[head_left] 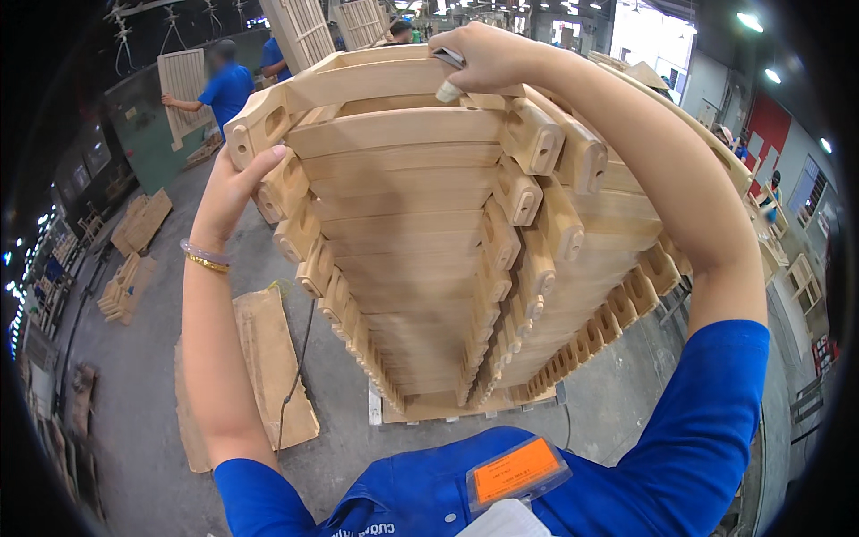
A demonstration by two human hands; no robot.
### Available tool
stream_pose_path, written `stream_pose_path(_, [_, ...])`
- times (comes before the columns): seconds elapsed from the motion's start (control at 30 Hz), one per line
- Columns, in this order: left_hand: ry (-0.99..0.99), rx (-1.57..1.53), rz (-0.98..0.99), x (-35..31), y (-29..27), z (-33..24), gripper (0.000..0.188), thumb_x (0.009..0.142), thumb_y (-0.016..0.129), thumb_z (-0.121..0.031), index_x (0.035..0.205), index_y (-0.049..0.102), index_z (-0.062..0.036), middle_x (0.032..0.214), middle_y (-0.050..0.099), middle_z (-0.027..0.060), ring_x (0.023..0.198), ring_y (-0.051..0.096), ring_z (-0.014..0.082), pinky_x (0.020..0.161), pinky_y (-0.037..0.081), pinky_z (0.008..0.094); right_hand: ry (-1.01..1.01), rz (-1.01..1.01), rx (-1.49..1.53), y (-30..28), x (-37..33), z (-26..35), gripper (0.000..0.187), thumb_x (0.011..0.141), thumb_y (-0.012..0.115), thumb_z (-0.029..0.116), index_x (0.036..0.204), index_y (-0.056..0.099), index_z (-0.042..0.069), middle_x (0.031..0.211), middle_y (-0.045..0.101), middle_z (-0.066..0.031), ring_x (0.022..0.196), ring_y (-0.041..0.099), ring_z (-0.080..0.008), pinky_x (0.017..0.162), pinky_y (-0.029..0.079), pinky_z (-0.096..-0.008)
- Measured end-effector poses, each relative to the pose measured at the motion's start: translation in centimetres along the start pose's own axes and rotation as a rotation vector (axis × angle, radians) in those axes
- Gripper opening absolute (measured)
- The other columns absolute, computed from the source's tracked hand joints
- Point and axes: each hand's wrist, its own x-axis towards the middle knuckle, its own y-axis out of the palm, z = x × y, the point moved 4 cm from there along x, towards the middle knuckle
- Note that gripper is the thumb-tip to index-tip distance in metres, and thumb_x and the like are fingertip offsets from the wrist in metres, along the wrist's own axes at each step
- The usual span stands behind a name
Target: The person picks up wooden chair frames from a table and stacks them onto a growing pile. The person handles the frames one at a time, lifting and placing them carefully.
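Observation:
In front of me rises a tall stack of pale wooden frames point(407, 224), with slotted, rounded end pieces. The topmost wooden frame point(385, 82) lies at about the height of my raised hands. My left hand point(234, 190) grips its left end piece, thumb on the near side and the other fingers hidden behind the wood. Over the right part of the top rail, my right hand point(492, 58) is closed around a small flat grey piece point(449, 57), whose kind I cannot make out. One of its fingertips wears a pale cover.
A second stack of wooden frames point(599, 242) stands close on the right. Flattened cardboard point(273, 367) and a dark cable point(298, 367) lie on the floor at left. Farther left, a person in blue point(225, 89) handles a slatted panel point(183, 85). Wooden parts point(143, 222) lie behind.

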Motion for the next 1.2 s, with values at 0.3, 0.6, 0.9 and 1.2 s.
stream_pose_path(0.3, [-0.004,-0.117,-0.037,-0.5,0.3,0.3,0.062,0.092,0.076,-0.034,0.138,0.054,0.0006,0.112,0.064,0.0014,0.093,0.058,0.007,0.079,0.048,0.024,-0.003,-0.104,0.128,-1.7,0.5,-1.6,0.034,0.089,0.071,0.032,0.113,0.072,0.007,0.099,0.076,-0.014,0.092,0.073,-0.0278,0.085,0.056,-0.04])
stream_pose_path(0.6, [-0.012,-0.032,-0.041,-0.6,0.3,0.8,0.053,0.093,0.073,-0.032,0.132,0.057,-0.0009,0.095,0.059,-0.0055,0.076,0.05,0.0032,0.064,0.041,0.0214,0.225,-0.522,0.414,-8.6,-5.6,-3.7,0.018,0.1,0.061,0.011,0.114,0.071,0.005,0.093,0.076,-0.0077,0.078,0.07,-0.0112,0.075,0.057,-0.0273])
stream_pose_path(0.9, [0.174,0.032,0.02,-1.4,0.3,-0.9,0.085,0.092,0.075,-0.037,0.157,0.034,-0.0007,0.149,0.048,0.0147,0.133,0.049,0.0203,0.108,0.042,0.0348,0.126,-0.985,0.505,-11.7,-18.5,1.4,0.017,0.097,0.057,0.0,0.108,0.07,0.002,0.086,0.075,-0.0066,0.077,0.069,-0.0106,0.071,0.054,-0.0255])
stream_pose_path(1.2, [0.641,-0.048,-0.468,-8.9,4.9,-9.4,0.063,0.103,0.052,-0.023,0.157,0.031,0.0009,0.159,0.04,0.0225,0.149,0.038,0.0346,0.123,0.029,0.0492,0.166,-0.536,0.309,-7.8,-32.7,8.8,0.025,0.084,0.065,-0.003,0.108,0.07,0.003,0.091,0.073,-0.0113,0.085,0.073,-0.0229,0.072,0.057,-0.0336])
